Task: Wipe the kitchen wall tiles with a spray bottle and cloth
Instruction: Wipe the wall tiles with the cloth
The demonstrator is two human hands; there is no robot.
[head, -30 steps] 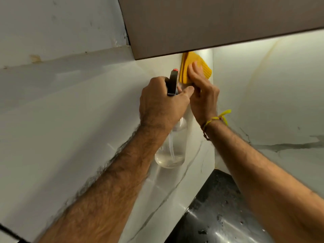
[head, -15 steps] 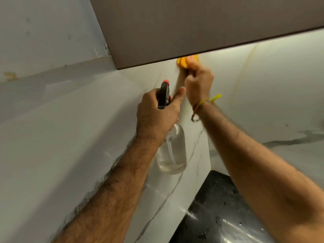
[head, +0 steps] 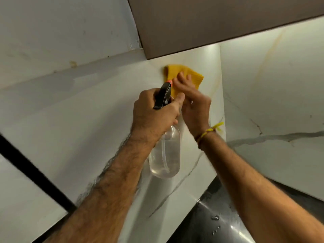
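Right hand (head: 194,104) presses a folded yellow ribbed cloth (head: 182,77) flat against the white marble-veined wall tiles (head: 98,106), fingers extended over its lower edge; most of the cloth shows above the fingertips, just below the brown overhead cabinet (head: 210,23). Left hand (head: 154,116) grips the neck of a clear plastic spray bottle with black trigger head (head: 165,155), just left of the right hand, thumb near it. Bottle body hangs below the fist. Black wet surface (head: 219,216) lies at lower right.
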